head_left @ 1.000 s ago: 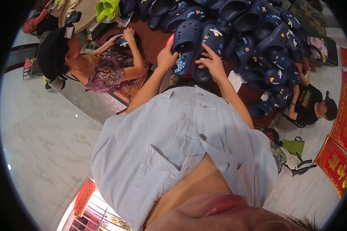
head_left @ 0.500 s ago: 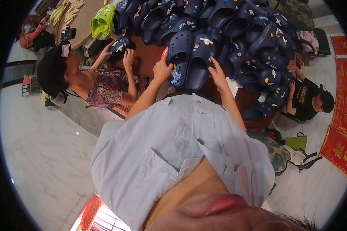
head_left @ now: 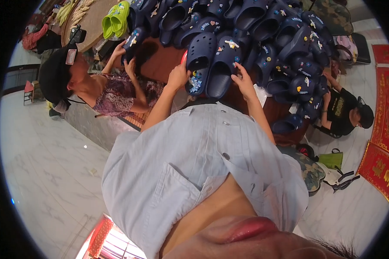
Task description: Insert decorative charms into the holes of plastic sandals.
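Two navy clogs stand side by side in front of me, toes pointing away. My left hand (head_left: 178, 77) grips the outer side of the left clog (head_left: 202, 46), which has holes across its top and a blue charm inside by the heel. A bit of something red (head_left: 184, 57) shows beside that hand, too small to name. With fingers and thumb, my right hand (head_left: 245, 82) holds the side of the right clog (head_left: 227, 52), which carries colourful charms. Beyond both clogs rises a heap of similar navy clogs (head_left: 250, 17).
To my left, a person in a black cap (head_left: 58, 71) handles another navy clog (head_left: 135, 41). Lime-green clogs (head_left: 116, 20) stand near a round tray (head_left: 93, 32). Another person in black (head_left: 345, 108) works at the right side of the brown table (head_left: 157, 60). Bags (head_left: 332, 159) lie at right.
The clog pair has shifted slightly left, with my hands still on it. The person at left has turned their clog more upright, lowering one hand.
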A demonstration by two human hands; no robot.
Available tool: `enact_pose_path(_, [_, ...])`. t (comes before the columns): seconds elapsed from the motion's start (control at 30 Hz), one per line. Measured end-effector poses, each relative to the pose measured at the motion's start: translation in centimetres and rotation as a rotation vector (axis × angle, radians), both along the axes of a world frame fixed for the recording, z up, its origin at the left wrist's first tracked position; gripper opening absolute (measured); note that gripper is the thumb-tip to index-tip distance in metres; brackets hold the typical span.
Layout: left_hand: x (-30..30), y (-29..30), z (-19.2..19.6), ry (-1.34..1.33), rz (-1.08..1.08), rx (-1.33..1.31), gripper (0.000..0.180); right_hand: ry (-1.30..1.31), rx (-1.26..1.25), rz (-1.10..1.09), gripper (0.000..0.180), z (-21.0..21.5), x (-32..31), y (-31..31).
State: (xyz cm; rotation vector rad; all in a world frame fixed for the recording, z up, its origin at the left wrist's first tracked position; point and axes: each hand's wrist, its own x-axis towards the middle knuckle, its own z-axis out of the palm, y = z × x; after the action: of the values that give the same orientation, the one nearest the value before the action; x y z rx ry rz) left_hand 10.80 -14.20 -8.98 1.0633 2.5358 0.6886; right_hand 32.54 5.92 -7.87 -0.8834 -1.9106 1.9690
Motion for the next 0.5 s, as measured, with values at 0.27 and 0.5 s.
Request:
enact_pose_path(0.27, [-1.3,-0.4,1.7,-0.119,-0.09,-0.044,0.054,-0.077,-0.068,-0.139,0.051,-0.4,-0.1,1.6])
enact_pose_path(0.5, [-1.8,-0.4,4.8,0.023,-0.071,0.056,0.054,-0.122,0.026,-0.198,0.046,-0.9,-1.0,4.5])
